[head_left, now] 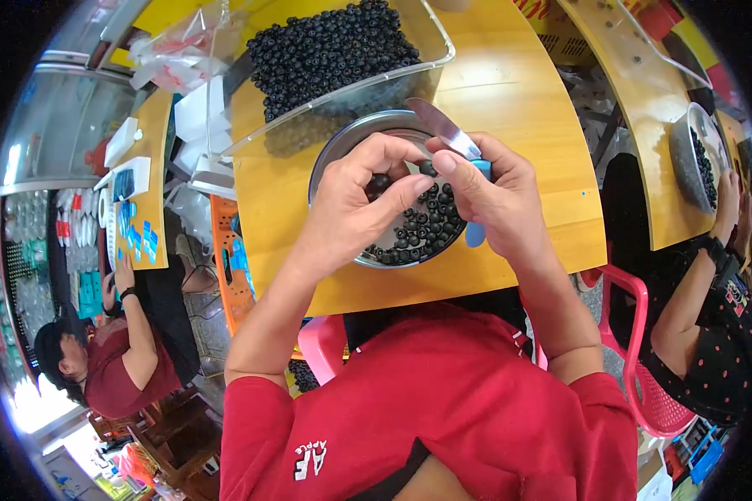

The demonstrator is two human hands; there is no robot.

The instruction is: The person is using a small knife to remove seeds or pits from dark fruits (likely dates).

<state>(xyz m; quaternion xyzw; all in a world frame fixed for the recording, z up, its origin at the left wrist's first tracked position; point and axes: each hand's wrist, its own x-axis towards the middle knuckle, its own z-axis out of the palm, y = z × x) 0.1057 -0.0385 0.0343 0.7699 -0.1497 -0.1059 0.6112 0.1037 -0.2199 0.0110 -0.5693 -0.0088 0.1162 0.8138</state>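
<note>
My left hand (342, 200) is closed, with a small dark round fruit (378, 185) in its curled fingers. Between its fingertips and my right thumb sits another dark round fruit (427, 167). My right hand (497, 188) grips a knife (444, 127) by its blue handle, the blade pointing up and to the left. Both hands hover over a round metal bowl (317, 163), where several more dark fruits lie at the bottom. My left hand hides part of the bowl's left side. The exact kind of fruit is too small to tell.
A clear plastic bin (447, 50) heaped with dark fruits stands beyond the bowl on the yellow wooden table (551, 167). At right, a person (685, 309) reaches to another bowl (685, 159). A second person (125, 359) sits at left by a table. An orange crate (226, 250) stands beside my table.
</note>
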